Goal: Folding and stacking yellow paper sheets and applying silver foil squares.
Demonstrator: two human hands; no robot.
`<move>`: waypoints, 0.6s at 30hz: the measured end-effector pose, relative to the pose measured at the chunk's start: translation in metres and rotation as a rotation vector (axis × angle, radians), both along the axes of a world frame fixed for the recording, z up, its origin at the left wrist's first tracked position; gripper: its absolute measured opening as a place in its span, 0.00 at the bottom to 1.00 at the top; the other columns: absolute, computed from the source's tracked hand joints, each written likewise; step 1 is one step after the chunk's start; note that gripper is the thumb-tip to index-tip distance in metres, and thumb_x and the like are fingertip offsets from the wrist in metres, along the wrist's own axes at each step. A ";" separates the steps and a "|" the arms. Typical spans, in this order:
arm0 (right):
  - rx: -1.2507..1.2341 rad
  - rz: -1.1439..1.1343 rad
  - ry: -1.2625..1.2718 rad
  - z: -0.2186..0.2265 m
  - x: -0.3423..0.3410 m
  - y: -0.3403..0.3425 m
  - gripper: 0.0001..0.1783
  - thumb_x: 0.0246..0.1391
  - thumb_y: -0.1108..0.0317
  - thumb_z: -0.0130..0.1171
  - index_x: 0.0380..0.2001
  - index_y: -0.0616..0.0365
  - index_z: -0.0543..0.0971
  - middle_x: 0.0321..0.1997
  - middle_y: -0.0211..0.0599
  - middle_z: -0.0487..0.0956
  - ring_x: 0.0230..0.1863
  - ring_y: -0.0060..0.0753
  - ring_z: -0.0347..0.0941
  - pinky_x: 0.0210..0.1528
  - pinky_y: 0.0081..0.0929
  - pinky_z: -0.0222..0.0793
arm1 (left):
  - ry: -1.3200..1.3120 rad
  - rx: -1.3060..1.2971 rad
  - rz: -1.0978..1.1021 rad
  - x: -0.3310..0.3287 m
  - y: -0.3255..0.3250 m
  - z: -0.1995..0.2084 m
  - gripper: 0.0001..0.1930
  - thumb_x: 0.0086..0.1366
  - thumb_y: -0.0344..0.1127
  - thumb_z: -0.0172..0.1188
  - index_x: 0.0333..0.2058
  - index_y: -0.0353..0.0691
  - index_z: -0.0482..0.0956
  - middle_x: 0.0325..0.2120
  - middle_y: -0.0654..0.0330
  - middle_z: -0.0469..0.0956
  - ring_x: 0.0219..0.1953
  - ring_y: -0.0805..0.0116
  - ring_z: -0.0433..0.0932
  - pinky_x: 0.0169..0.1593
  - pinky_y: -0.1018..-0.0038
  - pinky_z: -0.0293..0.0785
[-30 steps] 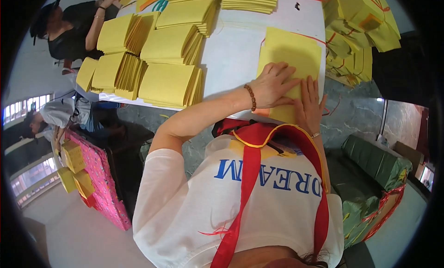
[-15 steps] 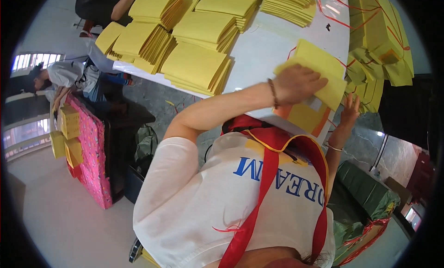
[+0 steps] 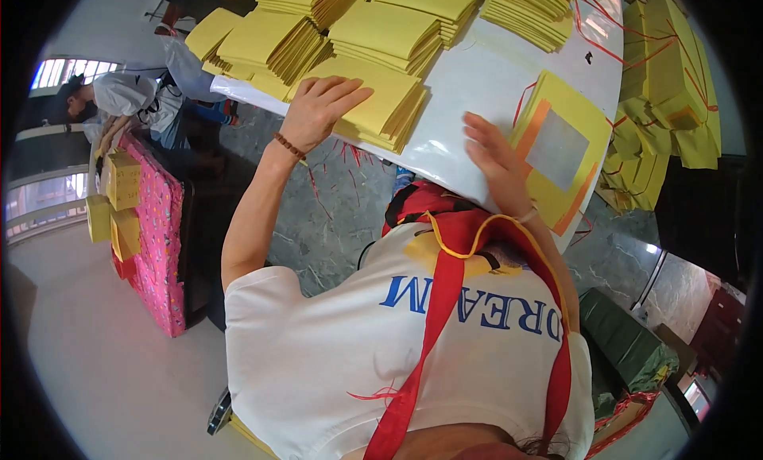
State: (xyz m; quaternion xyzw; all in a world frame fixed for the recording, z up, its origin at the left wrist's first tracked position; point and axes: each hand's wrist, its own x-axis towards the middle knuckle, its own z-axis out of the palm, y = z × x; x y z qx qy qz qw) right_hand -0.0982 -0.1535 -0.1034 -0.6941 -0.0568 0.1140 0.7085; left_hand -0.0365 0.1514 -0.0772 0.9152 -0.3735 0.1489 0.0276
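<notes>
at the white table [image 3: 473,83]: left hand [image 3: 319,114] on the front stack [image 3: 385,90], right hand [image 3: 501,162] unladen

surface: the white table carries all the work under review. past its right edge, yellow packs [image 3: 671,55] crowd together. across the left part of the top, folded yellow stacks [image 3: 385,23] stand in rows; the front stack lies nearest the near edge.

work piece: a yellow sheet [image 3: 574,109] lies spread flat at the right, well apart from the front stack. orange strips [image 3: 534,128] flank its grey panel [image 3: 560,150], which faces up.

hands: the left rests over the front stack, fingers extended. whether it grips the folds or merely presses them – cannot be told, the undersides of the fingers being hidden. the right is held beside the yellow sheet's left side, fingers parted, gripping nothing; contact with the sheet cannot be confirmed.

minor item: a dark scrap [image 3: 589,58] on the top, beyond the sheet.

finding: the step in hand is judged to be attention to the front stack – laying on, evening or taking off, the view does not settle which. the next move, in judgement, calls for a light lift of the left hand so the loose layers are not skewed, and a flat right palm if the sheet is to be handled.
</notes>
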 end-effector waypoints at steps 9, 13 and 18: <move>0.220 -0.131 0.522 -0.032 0.050 0.106 0.45 0.44 0.58 0.64 0.59 0.64 0.52 0.56 0.50 0.63 0.58 0.42 0.60 0.55 0.30 0.59 | 0.087 0.123 -0.003 0.008 0.004 -0.045 0.27 0.50 0.30 0.50 0.52 0.51 0.68 0.51 0.63 0.69 0.50 0.63 0.68 0.52 0.64 0.60; 0.147 -0.228 0.196 -0.090 0.061 0.127 0.43 0.39 0.62 0.67 0.56 0.63 0.56 0.51 0.47 0.67 0.52 0.41 0.65 0.53 0.29 0.61 | 0.366 0.037 -0.031 0.014 0.016 -0.044 0.31 0.48 0.37 0.56 0.55 0.52 0.66 0.57 0.61 0.62 0.58 0.60 0.59 0.58 0.57 0.54; 0.106 -0.289 0.101 -0.117 0.067 0.129 0.36 0.37 0.68 0.65 0.51 0.61 0.63 0.48 0.44 0.69 0.48 0.41 0.68 0.51 0.32 0.63 | 0.441 -0.785 0.392 0.005 0.032 -0.069 0.31 0.55 0.42 0.57 0.57 0.40 0.62 0.57 0.51 0.62 0.59 0.59 0.60 0.59 0.67 0.55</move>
